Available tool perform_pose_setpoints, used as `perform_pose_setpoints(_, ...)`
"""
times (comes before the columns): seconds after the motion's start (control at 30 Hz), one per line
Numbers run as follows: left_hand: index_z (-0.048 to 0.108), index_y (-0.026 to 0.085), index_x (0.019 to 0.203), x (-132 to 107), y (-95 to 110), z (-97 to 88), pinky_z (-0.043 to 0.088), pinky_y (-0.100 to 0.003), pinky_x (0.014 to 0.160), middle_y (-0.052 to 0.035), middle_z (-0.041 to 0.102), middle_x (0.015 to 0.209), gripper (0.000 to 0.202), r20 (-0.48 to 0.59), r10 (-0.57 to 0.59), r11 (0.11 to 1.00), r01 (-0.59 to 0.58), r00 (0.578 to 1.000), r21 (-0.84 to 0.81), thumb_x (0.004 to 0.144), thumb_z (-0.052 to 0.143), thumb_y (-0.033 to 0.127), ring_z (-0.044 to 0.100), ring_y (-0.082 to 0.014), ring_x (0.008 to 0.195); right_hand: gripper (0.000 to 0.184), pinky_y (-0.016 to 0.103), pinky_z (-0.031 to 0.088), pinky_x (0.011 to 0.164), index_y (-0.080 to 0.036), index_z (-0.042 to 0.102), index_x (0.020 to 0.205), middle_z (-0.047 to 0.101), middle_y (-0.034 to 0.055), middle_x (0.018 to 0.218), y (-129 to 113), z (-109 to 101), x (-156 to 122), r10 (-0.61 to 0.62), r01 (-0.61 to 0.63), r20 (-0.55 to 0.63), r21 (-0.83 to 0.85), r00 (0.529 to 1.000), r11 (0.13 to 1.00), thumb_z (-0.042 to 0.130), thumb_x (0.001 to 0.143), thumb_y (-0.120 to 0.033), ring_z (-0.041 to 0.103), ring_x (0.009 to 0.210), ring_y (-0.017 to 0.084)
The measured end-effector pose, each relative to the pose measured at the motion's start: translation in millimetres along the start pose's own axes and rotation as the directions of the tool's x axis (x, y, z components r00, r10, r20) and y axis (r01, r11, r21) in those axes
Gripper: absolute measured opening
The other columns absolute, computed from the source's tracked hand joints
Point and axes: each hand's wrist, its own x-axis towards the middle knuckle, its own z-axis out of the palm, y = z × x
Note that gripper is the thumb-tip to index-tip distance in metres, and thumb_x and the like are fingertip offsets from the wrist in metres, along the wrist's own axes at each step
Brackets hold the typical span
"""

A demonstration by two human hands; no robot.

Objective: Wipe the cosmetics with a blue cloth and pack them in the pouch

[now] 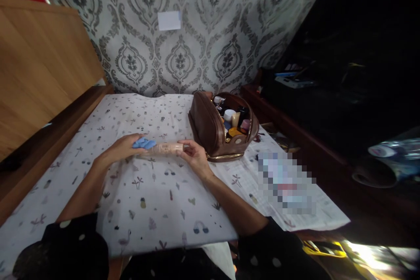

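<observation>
A pale beige bottle (166, 148) lies on its side just above the cloth-covered desk (157, 201), held between both hands near the middle of the surface. The left hand (120, 149) has its grip closed around a small blue cloth (144, 143), pressed against the bottle's left end. The right hand (196, 156) pinches the bottle's other end with fingertips and thumb, so its grip is closed on the bottle itself. Both forearms reach in from dark, dotted sleeves at the bottom edge.

Just beside the right hand stands a brown toiletry bag (210, 129), unzipped and gaping upward, packed with small jars and tubes (234, 119) in white, cream, orange and pink. The bag sits partly on a spread newspaper (315, 210) that runs off to the right. The desk cover is white with tiny printed figures. Patterned grey wallpaper (183, 52) rises behind, and a wooden panel (39, 70) stands at the left.
</observation>
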Motion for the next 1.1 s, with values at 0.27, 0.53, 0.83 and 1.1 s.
perform_pose_setpoints(0.27,0.064,0.019,0.080,-1.8,-1.5,3.1,0.038,-0.024,0.062,0.0011,0.057,0.069,0.034,-0.058,-0.013,0.983,0.002,0.998,-0.185,0.071,0.070,0.051,0.054,-0.0185,0.069,0.060,0.033,0.060,0.077,-0.021,0.064,0.100,0.067,0.0015,0.092,3.2,-0.8,1.8,0.133,-0.125,-0.053,0.125,0.990,0.984,0.086,0.062,-0.062,0.068,0.079,0.017)
perform_pose_setpoints(0.53,0.049,0.021,0.066,-9.8,4.8,-9.4,0.034,-0.024,0.057,0.0044,0.041,0.061,0.045,-0.104,-0.026,0.954,-0.006,0.994,-0.300,0.081,0.065,0.060,0.044,-0.0136,0.058,0.051,0.031,0.056,0.062,-0.021,0.066,0.092,0.064,-0.0009,0.078,2.1,-1.2,1.7,0.180,-0.175,-0.052,0.089,0.982,0.981,0.083,0.065,-0.060,0.063,0.061,0.015)
perform_pose_setpoints(0.83,0.064,0.021,0.114,-7.3,84.1,21.7,0.047,-0.031,0.082,-0.0081,0.068,0.106,0.042,-0.039,0.230,0.941,-0.233,0.972,-0.245,0.093,0.052,0.055,0.062,-0.0239,0.096,0.029,0.031,0.054,0.085,-0.023,0.073,0.104,0.069,0.0045,0.107,-10.5,3.7,-8.5,-0.162,0.178,0.169,-0.084,0.972,0.980,0.077,0.079,-0.035,0.065,0.098,0.018)
perform_pose_setpoints(1.1,0.062,0.020,0.095,-5.1,32.9,8.5,0.045,-0.029,0.070,-0.0007,0.062,0.084,0.041,0.364,0.047,0.941,0.081,0.930,-0.328,0.072,0.075,0.051,0.060,-0.0212,0.079,0.038,0.030,0.054,0.081,-0.025,0.075,0.106,0.072,0.0025,0.097,-17.2,-0.2,-5.7,-0.075,0.074,0.117,0.012,0.990,0.997,0.083,0.075,-0.043,0.065,0.086,0.016)
